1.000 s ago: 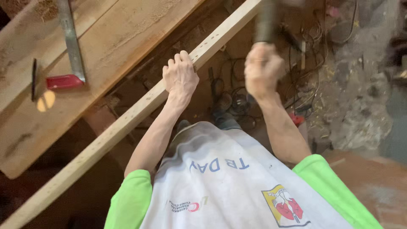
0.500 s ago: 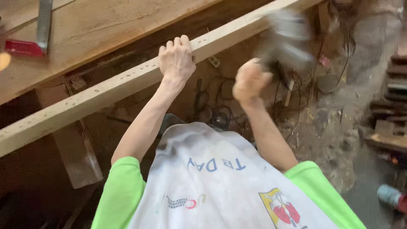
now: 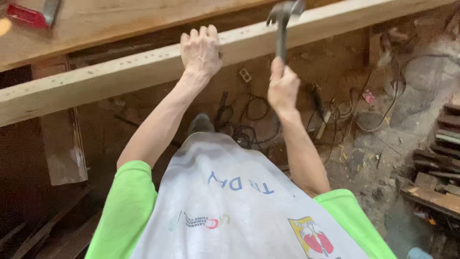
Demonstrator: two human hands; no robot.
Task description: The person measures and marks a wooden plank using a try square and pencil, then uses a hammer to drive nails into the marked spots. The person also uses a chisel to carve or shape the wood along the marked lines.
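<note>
With my left hand clamped over the wooden rail and my right hand gripping the hammer, a stray blow just beside those fingers could crush them.

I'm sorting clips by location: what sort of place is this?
Probably a woodworking shop or building site. The left hand steadies a long wooden beam, the right hand grips a hammer, and cables lie on the dirty floor.

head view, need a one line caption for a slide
Left hand steadies a long pale wooden batten while the right hand holds a dark metal claw hammer at it.
</note>
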